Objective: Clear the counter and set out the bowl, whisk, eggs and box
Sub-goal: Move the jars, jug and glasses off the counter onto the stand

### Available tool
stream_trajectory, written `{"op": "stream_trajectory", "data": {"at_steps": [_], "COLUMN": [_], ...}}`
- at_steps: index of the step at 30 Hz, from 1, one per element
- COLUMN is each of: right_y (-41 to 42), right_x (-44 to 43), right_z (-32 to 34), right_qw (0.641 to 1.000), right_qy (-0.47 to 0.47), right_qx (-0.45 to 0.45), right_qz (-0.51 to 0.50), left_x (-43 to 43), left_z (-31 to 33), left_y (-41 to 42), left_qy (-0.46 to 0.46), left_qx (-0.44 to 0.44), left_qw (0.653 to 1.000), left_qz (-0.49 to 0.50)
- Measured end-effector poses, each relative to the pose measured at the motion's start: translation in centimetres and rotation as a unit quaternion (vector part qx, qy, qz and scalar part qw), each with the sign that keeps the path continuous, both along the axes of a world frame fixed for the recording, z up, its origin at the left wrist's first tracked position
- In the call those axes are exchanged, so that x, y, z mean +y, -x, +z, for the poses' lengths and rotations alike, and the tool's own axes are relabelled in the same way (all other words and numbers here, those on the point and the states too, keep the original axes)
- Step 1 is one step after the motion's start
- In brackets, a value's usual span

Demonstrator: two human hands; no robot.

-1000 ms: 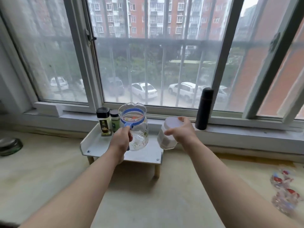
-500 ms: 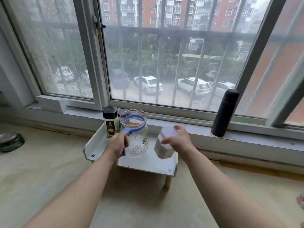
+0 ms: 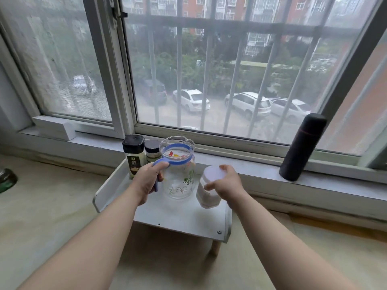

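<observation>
A clear glass pitcher (image 3: 180, 176) with a blue rim and handle stands on a small white raised shelf (image 3: 178, 218) below the window. My left hand (image 3: 146, 181) grips its blue handle. To its right a white lidded jar (image 3: 206, 191) rests on the same shelf, and my right hand (image 3: 227, 183) holds it from the right side, fingers round its lid and body. No bowl, whisk, eggs or box are in view.
Two dark-capped bottles (image 3: 134, 155) stand at the shelf's back left. A black thermos (image 3: 301, 147) stands on the windowsill at right. A dark round dish (image 3: 6, 180) sits at the far left edge of the beige counter (image 3: 52, 216).
Both hands lowered the pitcher and the jar down onto the shelf. The view shifted closer and to the left, so the glassware at the right edge dropped out of sight.
</observation>
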State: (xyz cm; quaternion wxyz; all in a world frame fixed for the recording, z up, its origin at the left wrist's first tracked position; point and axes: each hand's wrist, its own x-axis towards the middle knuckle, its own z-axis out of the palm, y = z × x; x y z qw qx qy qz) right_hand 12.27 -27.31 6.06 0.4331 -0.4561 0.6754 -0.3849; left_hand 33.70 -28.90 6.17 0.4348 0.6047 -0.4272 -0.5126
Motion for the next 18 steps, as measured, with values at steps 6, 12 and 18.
{"op": "stream_trajectory", "data": {"at_steps": [6,12,18], "right_y": [-1.7,-4.6,-9.0], "right_x": [-0.2,0.7,1.7], "right_z": [-1.0,-1.8,-2.5], "right_qw": [1.000,0.998,0.995], "right_qy": [-0.009,-0.027,-0.034], "right_qx": [0.018,0.027,0.053], "right_qz": [-0.017,-0.042,-0.077], "left_x": [-2.6,-4.3,-5.5], "left_z": [0.2,0.8,0.1], "left_y": [-1.6,-3.9,-6.7], "left_qy": [0.043,0.052,0.066], "left_qx": [-0.016,-0.060,-0.039], "left_qw": [0.999,0.996,0.997], "left_qz": [-0.028,-0.044,-0.029]}}
